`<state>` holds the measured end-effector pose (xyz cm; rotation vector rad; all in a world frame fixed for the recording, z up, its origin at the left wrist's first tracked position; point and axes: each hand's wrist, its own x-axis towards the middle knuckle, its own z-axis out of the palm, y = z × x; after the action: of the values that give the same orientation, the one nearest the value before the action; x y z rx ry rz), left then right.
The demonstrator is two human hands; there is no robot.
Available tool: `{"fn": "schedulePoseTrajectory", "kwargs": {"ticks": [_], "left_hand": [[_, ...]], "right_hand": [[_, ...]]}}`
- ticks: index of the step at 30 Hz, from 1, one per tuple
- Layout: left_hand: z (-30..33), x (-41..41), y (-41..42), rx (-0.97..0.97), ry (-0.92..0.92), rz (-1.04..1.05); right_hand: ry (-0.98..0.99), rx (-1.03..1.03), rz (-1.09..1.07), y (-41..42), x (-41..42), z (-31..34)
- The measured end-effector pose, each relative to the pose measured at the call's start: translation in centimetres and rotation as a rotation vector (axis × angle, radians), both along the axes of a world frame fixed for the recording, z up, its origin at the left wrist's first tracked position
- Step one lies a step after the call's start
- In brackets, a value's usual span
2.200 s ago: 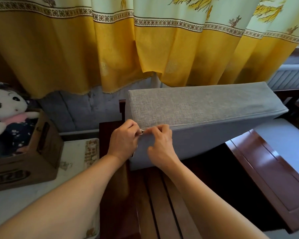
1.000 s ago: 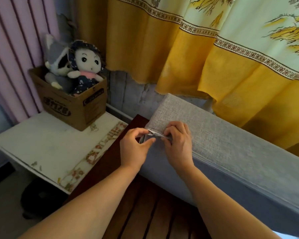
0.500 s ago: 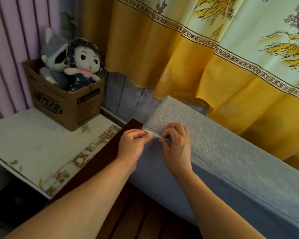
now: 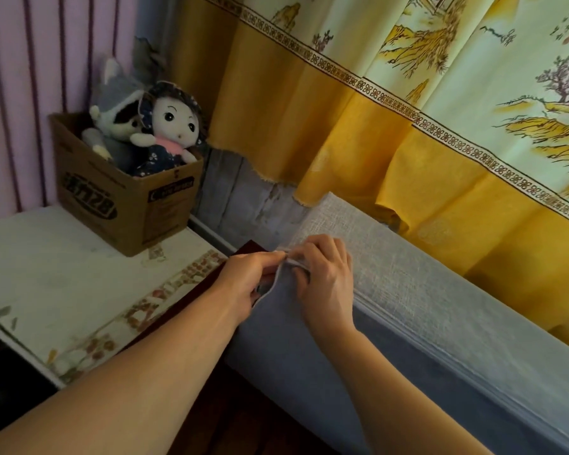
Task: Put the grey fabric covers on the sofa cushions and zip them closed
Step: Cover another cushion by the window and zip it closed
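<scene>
- The grey cover [image 4: 440,290] is seen on the cushion, stood on edge below the yellow curtain [image 4: 358,152].
- Its corner fabric is pinched by the left hand [image 4: 247,280].
- The same corner is gripped by the right hand [image 4: 326,280].

Dolls [image 4: 151,133] in box [image 4: 125,205] on table [image 4: 46,274], left of cushion [image 4: 440,310] before curtain [image 4: 375,142].

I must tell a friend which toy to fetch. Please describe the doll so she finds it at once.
Left of the yellow curtain, a cardboard box stands on the white table. The doll sits inside, beside a grey plush; only she has a pale round face and a pink top.
</scene>
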<state>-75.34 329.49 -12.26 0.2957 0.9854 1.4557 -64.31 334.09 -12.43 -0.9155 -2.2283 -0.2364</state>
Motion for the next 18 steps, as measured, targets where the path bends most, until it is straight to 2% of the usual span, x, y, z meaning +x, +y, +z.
{"fn": "schedulePoseTrajectory", "kwargs": {"ticks": [2,8,15,18], "left_hand": [[-0.1,-0.1,0.1,0.017,0.021,-0.019],[-1.7,-0.3,0.7,0.078,-0.02,-0.033],[-4.5,-0.4,1.5,0.03,0.083,-0.08],[-6.1,-0.2,1.8,-0.026,0.039,-0.061]], "right_hand": [[0.011,0.052,-0.055,0.0,-0.2,0.0],[-0.116,0.187,-0.183,0.7,-0.2,-0.9],[-0.068,0.217,-0.214,1.0,-0.1,-1.6],[-0.015,0.226,-0.23,0.9,-0.1,-1.6]]}}
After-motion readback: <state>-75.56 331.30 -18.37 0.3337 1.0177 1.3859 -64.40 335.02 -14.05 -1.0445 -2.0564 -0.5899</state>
